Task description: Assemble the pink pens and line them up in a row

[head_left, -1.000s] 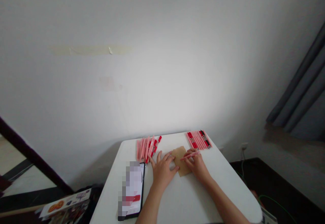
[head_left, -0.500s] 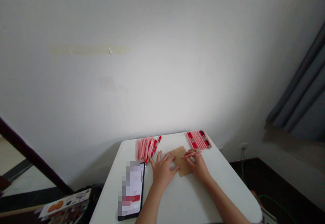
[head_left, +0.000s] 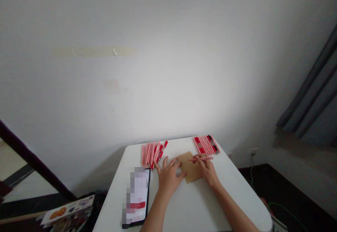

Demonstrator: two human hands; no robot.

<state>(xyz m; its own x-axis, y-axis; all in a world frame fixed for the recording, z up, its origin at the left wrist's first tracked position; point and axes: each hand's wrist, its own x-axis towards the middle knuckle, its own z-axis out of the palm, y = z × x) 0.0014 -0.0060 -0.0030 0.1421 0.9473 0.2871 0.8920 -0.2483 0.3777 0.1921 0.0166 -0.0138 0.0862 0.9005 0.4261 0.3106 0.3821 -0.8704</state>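
Observation:
A square of brown paper lies on the white table between my hands. My left hand rests with its fingers spread, thumb and fingertips on the paper's left side. In my right hand is a pink pen, held in a writing grip over the paper with its tip pointing left. Whether the tip touches the paper I cannot tell. Just beyond my left fingers lies a loose pile of pink and red pens. A neater row of pink, red and black pens lies past my right hand.
A phone with a lit, partly blurred screen lies at the left of the white table. The wall stands right behind the table. A box is on the lower left, and a curtain hangs at the right.
My right hand has shifted slightly to the right with the pink pen, which now lies more level. My left hand and the paper have stayed in place.

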